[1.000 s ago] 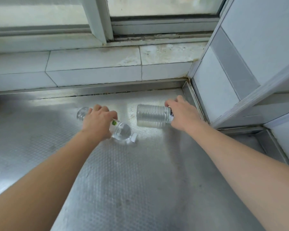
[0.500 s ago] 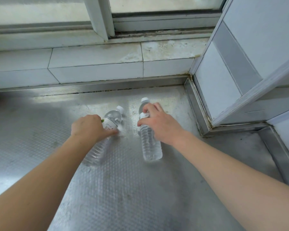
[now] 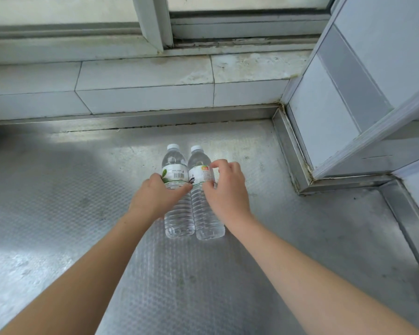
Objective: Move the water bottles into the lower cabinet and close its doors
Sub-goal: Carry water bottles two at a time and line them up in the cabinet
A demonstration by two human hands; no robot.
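Note:
Two clear water bottles with white caps stand side by side, touching, over the steel counter (image 3: 58,201). The left bottle (image 3: 176,163) carries a green-and-white label with a barcode, and my left hand (image 3: 153,199) wraps it at the label. The right bottle (image 3: 205,213) has a white label with an orange patch. My right hand (image 3: 228,192) pinches it at the label with arched fingers. Whether the bases rest on the counter I cannot tell. No cabinet is in view.
A raised steel lip (image 3: 155,116) runs along the counter's back under a tiled window sill (image 3: 143,76) and a window frame (image 3: 153,20). At the right a tiled column (image 3: 324,117) juts in, with a steel edge around its foot.
The bottles lay on their sides and apart a second ago. Both hands have turned them cap-up and brought them together until they touch.

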